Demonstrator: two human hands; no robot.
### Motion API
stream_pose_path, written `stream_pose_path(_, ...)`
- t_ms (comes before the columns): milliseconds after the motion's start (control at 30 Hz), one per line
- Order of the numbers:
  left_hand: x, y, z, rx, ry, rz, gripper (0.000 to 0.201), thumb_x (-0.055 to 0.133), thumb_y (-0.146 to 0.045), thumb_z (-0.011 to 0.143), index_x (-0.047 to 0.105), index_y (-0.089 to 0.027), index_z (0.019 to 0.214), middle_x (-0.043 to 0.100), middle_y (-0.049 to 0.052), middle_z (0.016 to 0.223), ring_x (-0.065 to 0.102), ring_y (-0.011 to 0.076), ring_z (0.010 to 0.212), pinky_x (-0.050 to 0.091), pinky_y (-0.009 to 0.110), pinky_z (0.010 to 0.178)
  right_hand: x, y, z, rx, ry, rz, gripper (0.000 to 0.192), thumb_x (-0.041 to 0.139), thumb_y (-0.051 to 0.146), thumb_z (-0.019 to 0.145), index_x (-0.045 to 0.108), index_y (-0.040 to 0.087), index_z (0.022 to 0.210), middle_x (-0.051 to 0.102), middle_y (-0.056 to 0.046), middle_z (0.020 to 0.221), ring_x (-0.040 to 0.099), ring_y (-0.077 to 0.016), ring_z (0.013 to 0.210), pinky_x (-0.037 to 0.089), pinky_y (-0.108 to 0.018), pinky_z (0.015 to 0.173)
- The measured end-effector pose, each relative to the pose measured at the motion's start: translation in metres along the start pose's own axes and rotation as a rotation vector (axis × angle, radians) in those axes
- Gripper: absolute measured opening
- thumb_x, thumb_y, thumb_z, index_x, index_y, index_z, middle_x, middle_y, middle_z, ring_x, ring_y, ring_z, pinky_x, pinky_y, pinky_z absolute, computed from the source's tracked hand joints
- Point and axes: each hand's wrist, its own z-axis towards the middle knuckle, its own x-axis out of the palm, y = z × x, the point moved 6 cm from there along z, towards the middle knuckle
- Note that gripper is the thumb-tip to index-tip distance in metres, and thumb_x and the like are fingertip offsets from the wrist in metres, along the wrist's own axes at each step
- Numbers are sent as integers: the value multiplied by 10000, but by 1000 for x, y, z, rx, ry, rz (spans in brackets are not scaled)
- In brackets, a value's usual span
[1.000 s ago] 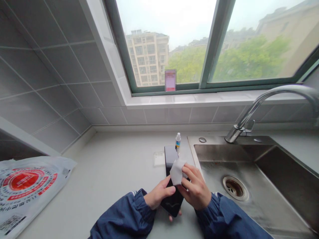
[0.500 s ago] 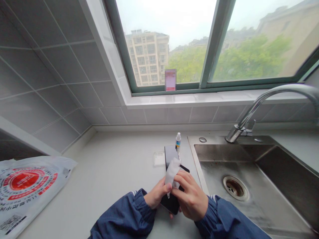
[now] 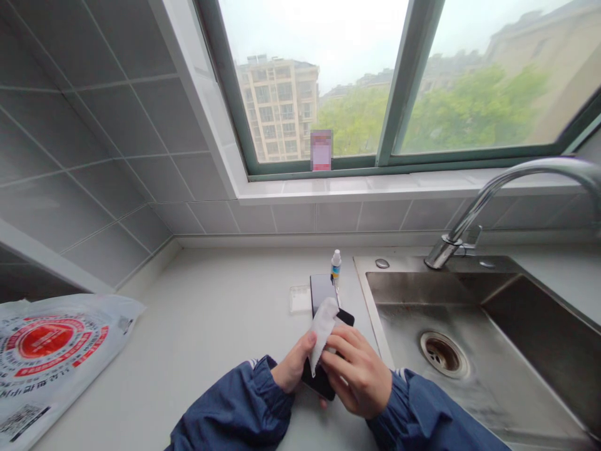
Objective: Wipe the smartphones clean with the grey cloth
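My left hand (image 3: 292,366) is closed around a black phone (image 3: 320,383), tilted above the counter, with a fingertip showing below its lower edge. In my right hand (image 3: 359,373) a white cloth (image 3: 323,322) is pinched between bent fingers and lies over the phone's face. The cloth's zigzag-edged lower corner hangs near my left thumb. Much of the black phone is hidden by the cloth and my right hand. Just beyond my hands, another flat phone-like device (image 3: 322,287) with a grey screen rests on the counter.
A small white bottle (image 3: 335,266) stands behind the device, and a clear plastic box (image 3: 300,300) lies left of it. The steel sink (image 3: 469,326) and its faucet (image 3: 474,210) are at right. A printed plastic bag (image 3: 61,351) lies at left on the white counter (image 3: 201,313).
My right fingers have shifted slightly over the phone, and the cloth's lower corner has swung down and left. My left thumb has lifted a little. The other things stay put.
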Motion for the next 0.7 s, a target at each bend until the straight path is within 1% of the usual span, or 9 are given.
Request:
stream_pose_path(100,-8,9,0,-82,-71,25,716,435,-668,864,639,-68,1197,725,111,823,691,184,657,553,254,533,-1,2,0,-24,5,-7,304,484,94,831,621,133,1100,599,-158,1179,518,-291,1186,435,-493,1002)
stream_pose_path(167,-9,13,-1,-137,-76,24,795,420,-729,830,631,-62,1208,733,146,863,696,193,631,551,261,500,2,2,0,-30,41,-41,346,486,107,855,597,130,1182,577,-160,1277,460,-293,1295,358,-521,1090)
stream_pose_path(233,-9,15,-2,-176,-81,14,821,382,-752,827,590,-96,1276,734,172,960,705,204,630,546,271,479,6,0,-1,-21,93,-86,366,491,146,889,565,124,1247,567,-154,1334,408,-291,1361,260,-550,1151)
stream_pose_path(333,-8,16,-1,-212,-46,-12,814,255,-726,881,511,-122,1363,726,190,1014,707,207,620,533,285,481,13,-4,-3,-5,138,-128,336,499,208,918,571,126,1235,575,-140,1352,381,-286,1392,118,-570,1190)
stream_pose_path(400,-6,15,0,-192,-2,-42,805,201,-700,904,491,-119,1380,728,190,996,706,209,618,523,284,484,15,-6,-4,10,146,-137,296,505,227,923,596,142,1191,589,-127,1343,379,-277,1397,70,-564,1196)
stream_pose_path(467,-4,13,1,-154,25,-75,801,205,-701,903,494,-124,1377,731,182,979,704,209,617,517,279,482,15,-6,-4,28,141,-143,287,511,232,923,604,151,1182,598,-121,1335,375,-274,1401,61,-565,1195)
stream_pose_path(533,-3,9,2,-106,34,-106,797,226,-703,898,507,-120,1363,736,171,916,690,203,581,511,277,469,13,-7,-3,41,155,-159,325,514,229,924,583,148,1231,573,-125,1367,363,-279,1407,60,-573,1191)
stream_pose_path(600,-3,5,2,-63,32,-133,795,235,-699,898,516,-107,1348,732,156,826,671,195,537,508,278,453,11,-7,-3,42,204,-184,379,511,228,933,542,144,1300,521,-125,1423,341,-284,1418,51,-582,1189)
stream_pose_path(700,-4,-1,2,-8,-4,-156,809,248,-710,888,537,-87,1315,717,146,760,659,192,514,486,259,414,9,-10,-3,40,269,-216,436,509,239,948,483,155,1375,464,-119,1471,318,-288,1428,55,-588,1187)
